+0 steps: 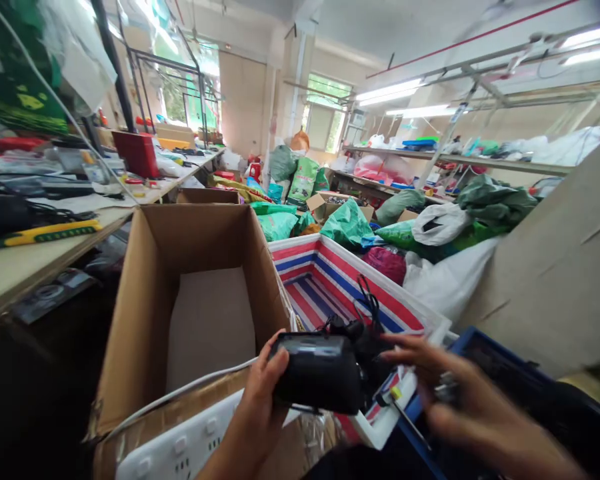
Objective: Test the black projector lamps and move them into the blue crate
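Left hand: the left hand (258,407) grips a black plastic device (320,373) from below and at the side, fingers curled around it, which keeps its flat, glossy face tilted up toward the head camera.
Right hand: the right hand (473,407) is motion-blurred, its fingers spread just beside the device and over a small metal part (446,390); I cannot tell whether it is grasping that part or has let go.
Device: it sits in the air above the gap between the containers, touching neither, with a tangle of black cable (370,307) rising from its far side.
Containers: an open cardboard box (200,240) stands to the left, a bin lined in red, white and blue stripes (325,280) lies ahead, a blue crate (473,340) lies to the right, and a white slotted plastic crate (180,447) sits nearest below.
Counter: the counter (20,273) runs along the left, carrying a yellow-and-black tool (50,233) and a red case (136,153).
Beyond: green sacks (305,180) are heaped across the room.
Writing: no brand or label is legible.
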Motion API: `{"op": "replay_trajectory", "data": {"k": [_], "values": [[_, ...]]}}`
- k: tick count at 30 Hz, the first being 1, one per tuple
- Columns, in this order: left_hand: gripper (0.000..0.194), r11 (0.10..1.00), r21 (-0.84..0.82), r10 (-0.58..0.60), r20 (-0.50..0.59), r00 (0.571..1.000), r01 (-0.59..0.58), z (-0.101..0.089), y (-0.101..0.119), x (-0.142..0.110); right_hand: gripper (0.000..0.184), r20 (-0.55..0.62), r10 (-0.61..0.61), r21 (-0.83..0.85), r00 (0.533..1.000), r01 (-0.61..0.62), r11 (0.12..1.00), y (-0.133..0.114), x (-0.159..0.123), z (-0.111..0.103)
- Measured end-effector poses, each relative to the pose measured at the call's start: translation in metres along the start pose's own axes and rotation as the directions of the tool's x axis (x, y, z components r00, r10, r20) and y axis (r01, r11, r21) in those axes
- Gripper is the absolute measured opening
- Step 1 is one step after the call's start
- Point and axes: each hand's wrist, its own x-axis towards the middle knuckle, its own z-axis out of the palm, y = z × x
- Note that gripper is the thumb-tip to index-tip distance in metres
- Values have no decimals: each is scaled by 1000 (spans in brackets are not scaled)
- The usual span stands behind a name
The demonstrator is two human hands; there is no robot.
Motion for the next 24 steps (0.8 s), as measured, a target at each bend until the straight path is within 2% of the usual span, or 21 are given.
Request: {"op": "replay_trajectory", "data": {"k": [2, 4, 6, 8, 11, 12, 15, 17, 19, 21, 24], "values": [[83, 995, 85, 48, 50, 998, -52, 1, 3, -7, 92, 198, 60, 188, 978, -98, 977, 28, -13, 43], [83, 972, 219, 69, 67, 995, -82, -3, 5, -14, 96, 251, 81, 348, 965, -168, 922, 42, -19, 73], [70, 920, 380, 81, 48, 996, -94, -11, 8, -20, 91, 238, 75, 384, 968, -165, 909, 46, -20, 89], [64, 840, 540, 15, 83, 996, -57, -20, 15, -25, 81, 208, 17, 283, 978, -77, 956, 45, -20, 92], [71, 675, 738, -127, 152, 980, -27, -31, 29, -31, 65, 165, -127, 20, 978, 125, 992, 47, -22, 91], [71, 605, 795, -125, 144, 982, -40, -33, 33, -33, 60, 151, -170, -53, 974, 180, 982, 48, -23, 91], [61, 366, 929, -22, 75, 997, -62, -32, 34, -37, 55, 120, -252, -210, 960, 273, 939, 54, -28, 94], [57, 274, 961, 56, 26, 998, -40, -30, 27, -41, 56, 109, -270, -326, 957, 291, 899, 60, -30, 99], [55, 287, 958, 132, -10, 991, -29, -27, 15, -46, 60, 105, -283, -450, 953, 300, 841, 68, -29, 104], [56, 362, 931, 193, -25, 981, -48, -23, 3, -51, 64, 93, -275, -552, 957, 279, 786, 74, -26, 110], [48, 431, 898, 228, -14, 974, -88, -16, -3, -56, 67, 72, -146, -600, 987, 160, 784, 73, -17, 114]]}}
